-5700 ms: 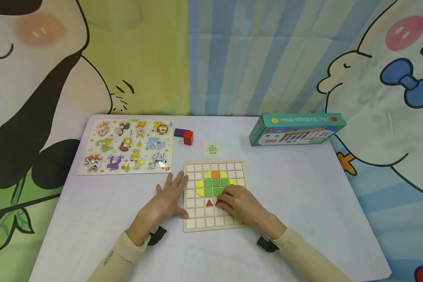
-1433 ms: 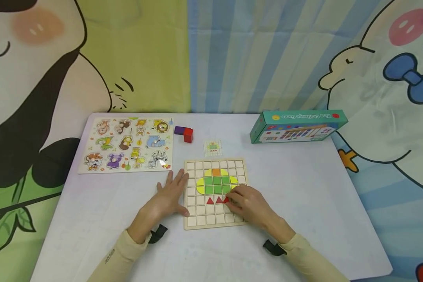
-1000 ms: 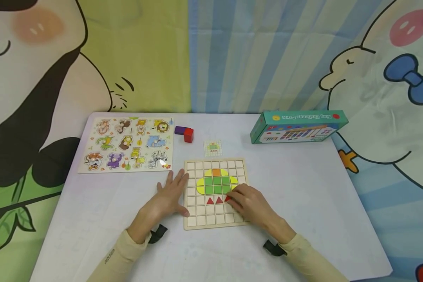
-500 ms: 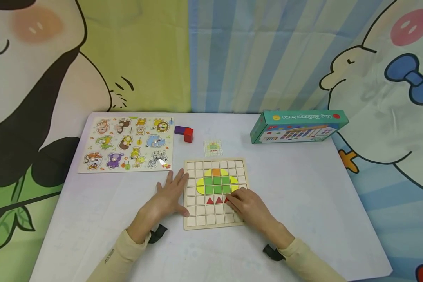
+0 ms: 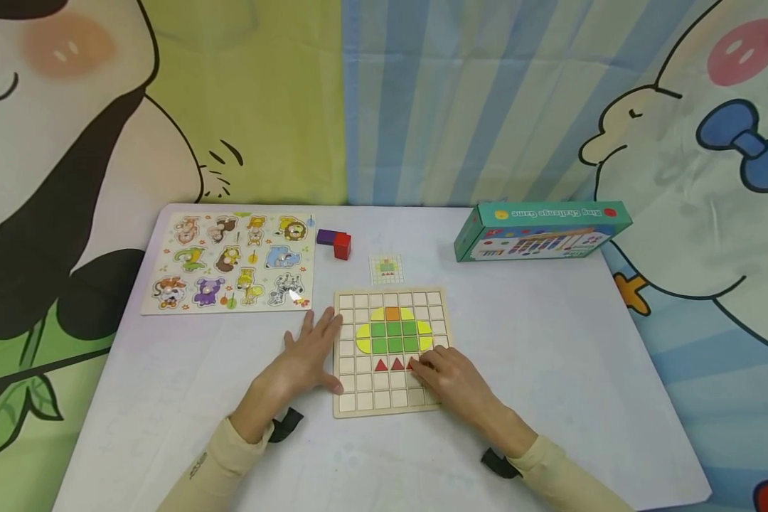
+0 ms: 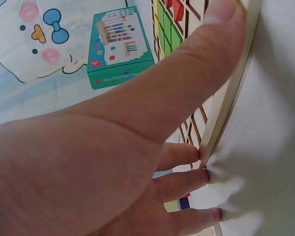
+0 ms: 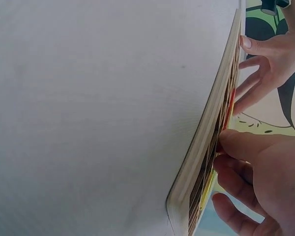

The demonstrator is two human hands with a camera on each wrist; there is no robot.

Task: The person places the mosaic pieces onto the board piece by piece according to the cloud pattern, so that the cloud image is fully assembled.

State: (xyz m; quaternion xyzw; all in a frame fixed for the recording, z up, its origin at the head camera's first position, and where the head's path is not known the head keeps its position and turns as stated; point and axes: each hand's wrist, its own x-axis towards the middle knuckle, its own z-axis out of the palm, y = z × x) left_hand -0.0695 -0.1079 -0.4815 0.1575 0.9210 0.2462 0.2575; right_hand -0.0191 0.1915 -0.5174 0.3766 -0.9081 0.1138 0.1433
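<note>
A wooden grid board (image 5: 355,403) lies mid-table, with green square tiles (image 5: 394,336), yellow rounded tiles (image 5: 363,340) and an orange square tile (image 5: 392,313) set in its cells. Below them run red triangle tiles (image 5: 380,365) in one row. My right hand (image 5: 454,380) has thumb and forefinger at the rightmost red triangle (image 5: 412,363), pinching it at its cell; its right part is hidden by the fingertips. My left hand (image 5: 304,359) is spread along the board's left edge, its thumb (image 6: 201,59) resting on the rim in the left wrist view.
Beyond the board lies a small pattern card (image 5: 387,269) with a similar coloured design. An animal puzzle board (image 5: 192,284) is at the back left, beside a purple block (image 5: 327,237) and a red block (image 5: 342,246). A green game box (image 5: 544,231) stands back right.
Since the earliest frame, the row of red triangles has grown from two to three. My right hand has shifted right along it, and lately its fingers drew slightly back, baring more of the third.
</note>
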